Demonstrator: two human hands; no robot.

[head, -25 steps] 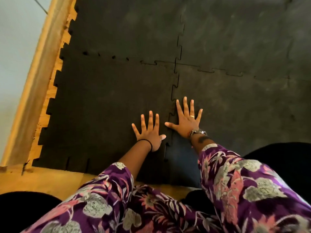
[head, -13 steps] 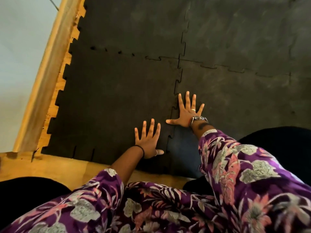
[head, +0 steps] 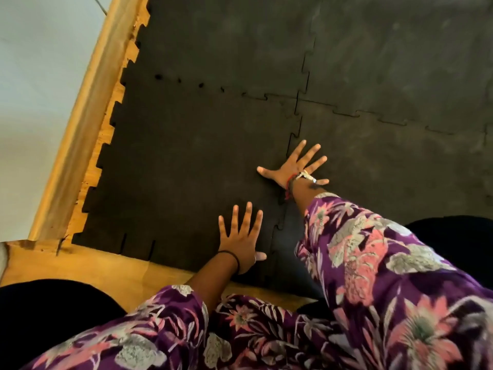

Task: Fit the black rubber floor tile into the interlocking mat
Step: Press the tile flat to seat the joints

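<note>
A wooden floor [head: 80, 265] carries the interlocking mat [head: 386, 62], which covers it from about 11 o'clock round to 4 o'clock. The black rubber floor tile [head: 186, 156] lies flat at centre-left, its toothed edges bordering bare wood at 9 and 7 o'clock, beside a wooden baseboard [head: 80, 129].

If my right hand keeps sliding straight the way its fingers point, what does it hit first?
Probably nothing solid: the right hand lies flat on the mat, fingers aimed up-right; only the toothed cross seam lies ahead.
</note>
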